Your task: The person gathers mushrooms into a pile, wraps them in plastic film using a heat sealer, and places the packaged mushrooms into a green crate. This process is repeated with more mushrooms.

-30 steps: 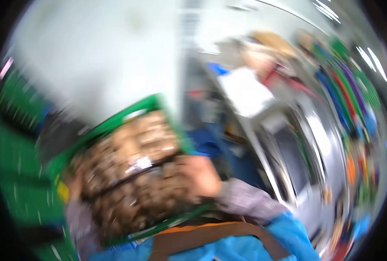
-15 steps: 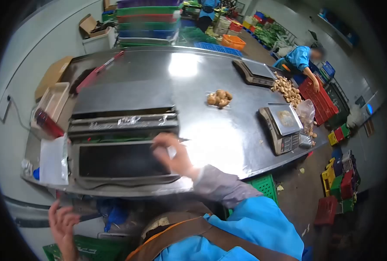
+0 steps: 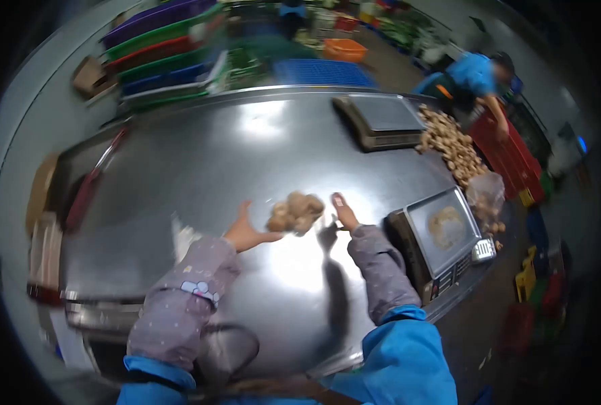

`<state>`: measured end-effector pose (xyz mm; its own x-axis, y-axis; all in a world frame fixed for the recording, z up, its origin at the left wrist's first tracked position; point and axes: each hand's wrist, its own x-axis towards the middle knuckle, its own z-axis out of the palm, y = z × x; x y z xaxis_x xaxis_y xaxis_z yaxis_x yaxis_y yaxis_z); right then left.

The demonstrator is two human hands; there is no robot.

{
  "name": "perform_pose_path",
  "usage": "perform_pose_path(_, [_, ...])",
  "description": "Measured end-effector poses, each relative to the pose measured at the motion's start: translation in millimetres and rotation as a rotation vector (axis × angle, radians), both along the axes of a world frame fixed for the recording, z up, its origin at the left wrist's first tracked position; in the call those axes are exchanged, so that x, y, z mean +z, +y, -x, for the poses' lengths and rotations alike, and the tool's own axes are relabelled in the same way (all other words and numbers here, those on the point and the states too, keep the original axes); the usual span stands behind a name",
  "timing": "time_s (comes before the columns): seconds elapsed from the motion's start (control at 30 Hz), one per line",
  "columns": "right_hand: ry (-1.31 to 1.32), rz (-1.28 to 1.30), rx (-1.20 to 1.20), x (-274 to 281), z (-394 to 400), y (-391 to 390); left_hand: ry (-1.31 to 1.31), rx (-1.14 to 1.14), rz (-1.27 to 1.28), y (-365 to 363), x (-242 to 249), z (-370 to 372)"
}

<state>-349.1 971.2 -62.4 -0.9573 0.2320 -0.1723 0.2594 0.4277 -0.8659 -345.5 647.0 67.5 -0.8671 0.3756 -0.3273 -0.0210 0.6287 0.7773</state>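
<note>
A small cluster of brown mushrooms (image 3: 296, 212) lies on the steel table (image 3: 199, 169). It looks slightly shiny, perhaps in clear wrapping, but blur hides this. My left hand (image 3: 248, 233) is just left of the cluster, thumb and fingers spread apart around that side. On the other side, my right hand (image 3: 344, 212) is close by with the thumb raised and a finger pointing down, a little apart from the mushrooms. Neither hand grips anything. Some crumpled clear plastic (image 3: 183, 237) lies behind my left sleeve.
Two weighing scales stand on the right: a near scale (image 3: 442, 233) and a far scale (image 3: 383, 118). Loose mushrooms (image 3: 452, 145) are heaped at the table's right end, beside a plastic bag (image 3: 485, 190). A co-worker (image 3: 472, 77) leans over a red crate (image 3: 506, 155). Stacked crates (image 3: 162, 50) stand behind the table.
Both hands have moved from the wrapping machine and below the table edge to either side of the mushroom cluster. The view has turned right and come closer to it.
</note>
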Motion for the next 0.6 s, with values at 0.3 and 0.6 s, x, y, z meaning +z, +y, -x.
perform_pose_path(0.3, [-0.19,0.254,0.186,41,9,-39,-0.062,0.123,-0.051,52,-88,48])
perform_pose_path(0.6, [-0.185,0.368,0.263,179,-25,-142,0.106,0.069,0.103,-66,79,9])
